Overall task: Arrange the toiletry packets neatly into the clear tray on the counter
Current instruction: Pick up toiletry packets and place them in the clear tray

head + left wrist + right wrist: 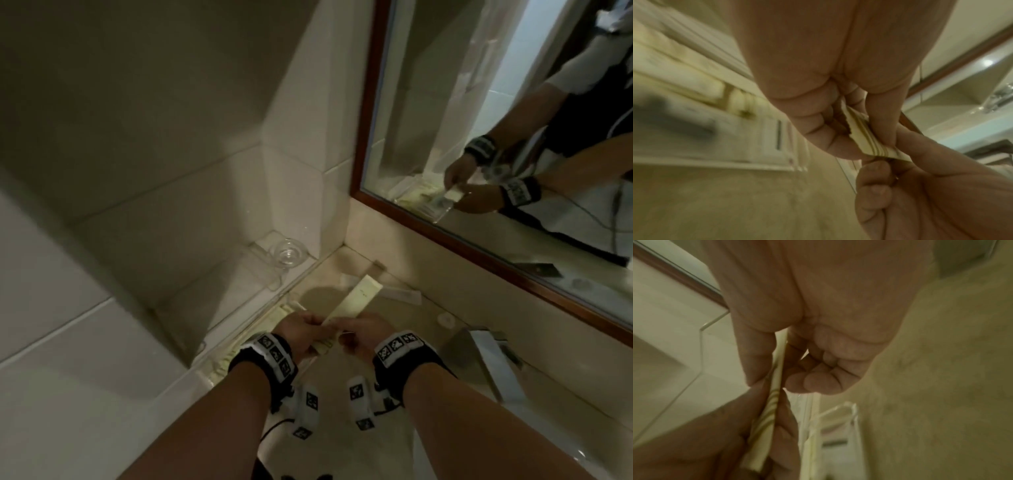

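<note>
- Both hands up over the table (455, 346), meeting on one long cream packet (349, 301); left hand (301, 334) pinches the near end, thumb against curled fingers, right hand (359, 337) pinches just beside it.
- Packet angled away and upward, far end free in the air (two-point grip likely to keep a thin, floppy strip straight while lining it up).
- Left wrist view: striped packet end (865, 139) clamped between thumb and fingers; right wrist view: same packet seen edge-on (774, 394), squeezed flat.
- Clear tray (853, 412) below and left of the hands, along the wall; cream packets (284, 313) already lying lengthwise inside, so held packet probably meant to drop in parallel.
- One white packet (400, 295) loose on the table near the mirror (479, 137), outside the tray.
- Glass dish (287, 255) in the corner, well apart.
</note>
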The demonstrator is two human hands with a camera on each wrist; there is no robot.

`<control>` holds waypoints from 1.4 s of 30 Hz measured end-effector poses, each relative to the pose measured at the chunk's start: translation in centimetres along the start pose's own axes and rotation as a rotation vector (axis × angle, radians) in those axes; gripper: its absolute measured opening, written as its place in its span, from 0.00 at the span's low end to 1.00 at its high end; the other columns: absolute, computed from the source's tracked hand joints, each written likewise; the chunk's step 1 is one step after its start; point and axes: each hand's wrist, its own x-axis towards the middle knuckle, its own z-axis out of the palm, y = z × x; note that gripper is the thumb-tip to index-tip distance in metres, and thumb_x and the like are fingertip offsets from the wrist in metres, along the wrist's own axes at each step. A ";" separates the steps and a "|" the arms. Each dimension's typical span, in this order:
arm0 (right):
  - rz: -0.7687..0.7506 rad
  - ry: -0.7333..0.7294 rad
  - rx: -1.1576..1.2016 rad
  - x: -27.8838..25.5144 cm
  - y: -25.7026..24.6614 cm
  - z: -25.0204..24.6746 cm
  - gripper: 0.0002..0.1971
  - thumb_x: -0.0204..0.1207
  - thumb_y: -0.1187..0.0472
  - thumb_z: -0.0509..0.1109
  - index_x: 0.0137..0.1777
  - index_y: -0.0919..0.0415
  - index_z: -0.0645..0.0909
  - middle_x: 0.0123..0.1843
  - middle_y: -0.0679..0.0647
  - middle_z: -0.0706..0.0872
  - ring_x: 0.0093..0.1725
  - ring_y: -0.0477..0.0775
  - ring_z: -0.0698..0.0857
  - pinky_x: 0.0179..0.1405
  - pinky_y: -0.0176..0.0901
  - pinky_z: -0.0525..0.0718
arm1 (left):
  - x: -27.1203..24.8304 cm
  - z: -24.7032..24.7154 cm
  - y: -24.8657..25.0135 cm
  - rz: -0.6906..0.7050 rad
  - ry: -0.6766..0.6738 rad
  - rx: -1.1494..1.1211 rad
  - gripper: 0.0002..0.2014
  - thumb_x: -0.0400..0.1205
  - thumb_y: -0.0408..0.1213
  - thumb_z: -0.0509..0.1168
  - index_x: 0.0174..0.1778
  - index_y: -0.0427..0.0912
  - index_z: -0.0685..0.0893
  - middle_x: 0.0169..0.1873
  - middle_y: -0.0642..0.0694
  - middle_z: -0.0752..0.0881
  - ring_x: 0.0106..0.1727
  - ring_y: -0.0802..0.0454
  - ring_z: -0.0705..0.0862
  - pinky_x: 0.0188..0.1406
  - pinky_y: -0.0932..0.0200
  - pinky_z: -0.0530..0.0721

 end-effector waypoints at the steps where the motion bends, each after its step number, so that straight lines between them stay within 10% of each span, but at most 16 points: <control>1: -0.009 -0.014 -0.011 -0.3 0.1 0.9 0.06 0.69 0.69 0.80 0.43 0.70 0.86 0.27 0.57 0.78 0.24 0.52 0.75 0.25 0.44 0.71 | -0.7 -0.8 -0.5 0.015 0.011 -0.007 0.09 0.73 0.38 0.81 0.40 0.40 0.87 0.34 0.41 0.88 0.33 0.48 0.86 0.35 0.56 0.84; 9: -0.080 0.065 -0.064 0.2 -0.5 4.7 0.07 0.70 0.67 0.81 0.36 0.66 0.85 0.26 0.60 0.82 0.20 0.53 0.77 0.20 0.39 0.74 | -5.4 -5.9 -2.9 -0.024 0.090 -0.089 0.06 0.76 0.24 0.75 0.42 0.37 0.86 0.37 0.40 0.87 0.35 0.47 0.87 0.36 0.56 0.88; 14: -0.092 0.113 -0.097 2.4 -0.3 5.8 0.13 0.61 0.54 0.84 0.27 0.61 0.85 0.25 0.63 0.84 0.28 0.59 0.80 0.38 0.55 0.78 | -6.2 -8.2 -3.2 -0.057 0.122 -0.075 0.05 0.80 0.23 0.70 0.47 0.37 0.84 0.36 0.43 0.87 0.35 0.51 0.87 0.37 0.58 0.88; 19: -0.085 0.144 -0.087 3.8 0.1 6.8 0.04 0.72 0.61 0.78 0.40 0.62 0.89 0.24 0.61 0.86 0.21 0.54 0.81 0.26 0.40 0.83 | -5.7 -10.7 -4.8 -0.113 0.253 0.038 0.10 0.78 0.31 0.75 0.55 0.38 0.87 0.46 0.38 0.88 0.52 0.37 0.89 0.61 0.35 0.87; 24: -0.003 0.162 -0.090 5.8 1.3 7.6 0.08 0.79 0.77 0.66 0.48 0.68 0.84 0.28 0.66 0.84 0.22 0.57 0.81 0.20 0.43 0.86 | -4.9 -12.0 -5.8 -0.198 0.373 0.178 0.07 0.81 0.28 0.71 0.52 0.43 0.88 0.50 0.38 0.89 0.43 0.45 0.91 0.35 0.56 0.92; 28: 0.099 0.162 -0.077 7.3 1.7 8.0 0.10 0.79 0.79 0.63 0.47 0.68 0.84 0.42 0.71 0.84 0.33 0.62 0.83 0.24 0.47 0.87 | -4.4 -12.5 -6.0 -0.219 0.427 0.219 0.10 0.79 0.23 0.66 0.48 0.42 0.87 0.47 0.38 0.88 0.44 0.42 0.91 0.44 0.49 0.93; 42: 0.131 0.168 -0.104 9.0 2.7 9.3 0.10 0.79 0.74 0.64 0.45 0.62 0.86 0.37 0.64 0.86 0.31 0.59 0.84 0.29 0.44 0.87 | -4.0 -13.2 -5.9 -0.233 0.422 0.496 0.09 0.82 0.33 0.65 0.43 0.50 0.87 0.45 0.43 0.90 0.43 0.43 0.93 0.45 0.50 0.93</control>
